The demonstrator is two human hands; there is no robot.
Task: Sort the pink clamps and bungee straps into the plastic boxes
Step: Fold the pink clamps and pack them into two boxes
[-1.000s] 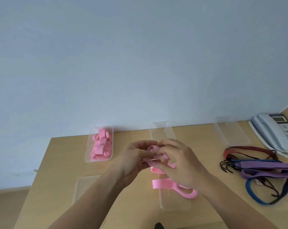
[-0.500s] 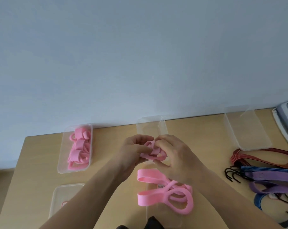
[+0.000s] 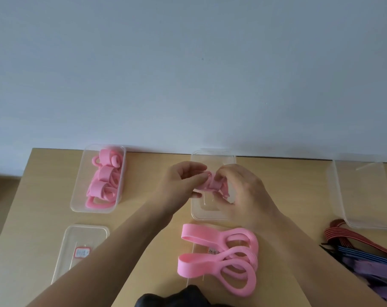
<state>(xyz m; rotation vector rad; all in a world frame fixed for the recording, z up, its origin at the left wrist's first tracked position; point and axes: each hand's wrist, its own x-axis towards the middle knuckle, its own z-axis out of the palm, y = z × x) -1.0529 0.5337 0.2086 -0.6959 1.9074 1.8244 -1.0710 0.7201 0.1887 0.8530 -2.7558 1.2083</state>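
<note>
Left hand point(image 3: 183, 185): fingers curled, pinching one side of the pink clamp point(image 3: 211, 185).
Right hand point(image 3: 245, 196): fingers curled round its other side.
Clamp position: soft flat band, coiled, held over the middle box point(image 3: 210, 209), which is clear plastic.
Left box point(image 3: 79, 196): clear, rectangular, holds coiled clamps.
Loose clamps point(image 3: 221, 258): smooth uncoiled loops on the wooden table point(image 3: 44, 196).
Straps point(image 3: 365, 253): red, blue and purple cords, at the right.

Left hand point(image 3: 179, 185) and right hand point(image 3: 243, 193) pinch one rolled pink clamp point(image 3: 212, 185) above the middle box point(image 3: 212, 158); more clamps point(image 3: 219, 255) lie nearer — unrolled.
</note>
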